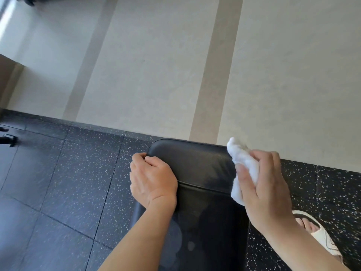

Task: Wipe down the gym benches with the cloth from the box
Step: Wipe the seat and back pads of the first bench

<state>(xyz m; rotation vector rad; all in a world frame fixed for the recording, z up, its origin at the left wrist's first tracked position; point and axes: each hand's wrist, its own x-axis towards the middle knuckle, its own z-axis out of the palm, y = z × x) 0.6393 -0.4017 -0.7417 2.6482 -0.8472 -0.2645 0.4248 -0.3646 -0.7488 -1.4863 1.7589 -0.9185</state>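
At the far end of the black bench, close to a pale wall, both hands are seen from above. The left hand is curled over the left edge of the end pad, its fingers wrapped round the rim and its thumb laid on the top surface. The cloth, white and bunched, is gripped in the right hand: the fingers are closed over it and the thumb is pressed along its near side, so that one crumpled end sticks out past the fingertips toward the wall and another fold hangs below the thumb. The cloth is held against the right edge of the same pad, at its far corner. A seam is seen across the bench between the end pad and the longer pad nearer the camera. Dull smears are visible on the nearer pad. The bench stands on a dark speckled floor laid in tiles. A foot in a pale sandal is seen on the floor to the right of the bench, below the right forearm
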